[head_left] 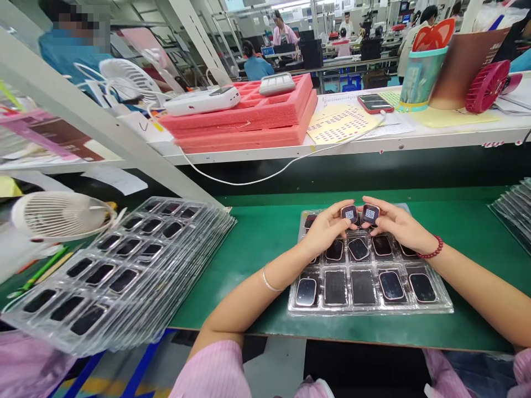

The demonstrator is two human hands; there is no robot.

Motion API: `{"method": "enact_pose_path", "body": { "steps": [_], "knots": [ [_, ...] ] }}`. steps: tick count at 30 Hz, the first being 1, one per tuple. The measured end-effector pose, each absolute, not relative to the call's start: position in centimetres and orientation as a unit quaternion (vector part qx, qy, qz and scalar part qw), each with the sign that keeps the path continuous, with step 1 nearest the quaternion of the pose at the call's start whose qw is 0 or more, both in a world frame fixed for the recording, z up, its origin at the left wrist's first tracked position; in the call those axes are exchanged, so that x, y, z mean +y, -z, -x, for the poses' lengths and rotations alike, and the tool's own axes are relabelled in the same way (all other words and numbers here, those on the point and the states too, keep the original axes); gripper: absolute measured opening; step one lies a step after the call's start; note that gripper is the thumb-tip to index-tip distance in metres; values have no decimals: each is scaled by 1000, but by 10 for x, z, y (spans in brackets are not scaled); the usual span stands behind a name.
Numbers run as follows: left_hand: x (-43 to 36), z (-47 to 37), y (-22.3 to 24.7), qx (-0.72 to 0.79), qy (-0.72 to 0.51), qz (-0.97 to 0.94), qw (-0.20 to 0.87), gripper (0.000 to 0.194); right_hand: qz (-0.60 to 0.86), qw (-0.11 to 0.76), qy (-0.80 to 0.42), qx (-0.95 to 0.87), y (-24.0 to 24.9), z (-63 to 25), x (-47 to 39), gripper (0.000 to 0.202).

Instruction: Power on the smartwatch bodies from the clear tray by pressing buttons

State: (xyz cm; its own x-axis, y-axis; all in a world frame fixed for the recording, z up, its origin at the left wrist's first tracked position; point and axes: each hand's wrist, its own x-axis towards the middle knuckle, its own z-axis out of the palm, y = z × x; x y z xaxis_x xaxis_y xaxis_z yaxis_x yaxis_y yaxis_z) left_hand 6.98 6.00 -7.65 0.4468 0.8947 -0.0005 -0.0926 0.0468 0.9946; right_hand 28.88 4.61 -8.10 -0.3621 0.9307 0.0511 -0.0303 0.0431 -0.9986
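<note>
A clear plastic tray [440,305] lies on the green mat in front of me, its pockets holding several small dark-screened watch bodies. My left hand [327,228] holds one watch body [349,213] above the tray's far rows, its back with a square code label facing up. Right beside it, my right hand [396,224] holds a second watch body [370,213], label up too. The two pieces nearly touch. A red bead bracelet sits on my right wrist, a thin band on my left.
A tall stack of clear trays [124,265] leans at the left, next to a small white fan [58,214]. More trays [514,213] sit at the right edge. The shelf behind holds pink foam trays [249,119], a phone [374,103], papers and a cable. Other people work far behind.
</note>
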Motion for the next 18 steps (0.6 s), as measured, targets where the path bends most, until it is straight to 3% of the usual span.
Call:
{"method": "enact_pose_path", "body": {
  "steps": [8,18],
  "knots": [
    [64,-66,78,324,-369,-558,669,72,380,411,-630,-538,81,-296,52,53],
    [66,-68,86,282,-365,-566,684,67,384,375,-597,-597,79,-295,49,49]
  ]
}}
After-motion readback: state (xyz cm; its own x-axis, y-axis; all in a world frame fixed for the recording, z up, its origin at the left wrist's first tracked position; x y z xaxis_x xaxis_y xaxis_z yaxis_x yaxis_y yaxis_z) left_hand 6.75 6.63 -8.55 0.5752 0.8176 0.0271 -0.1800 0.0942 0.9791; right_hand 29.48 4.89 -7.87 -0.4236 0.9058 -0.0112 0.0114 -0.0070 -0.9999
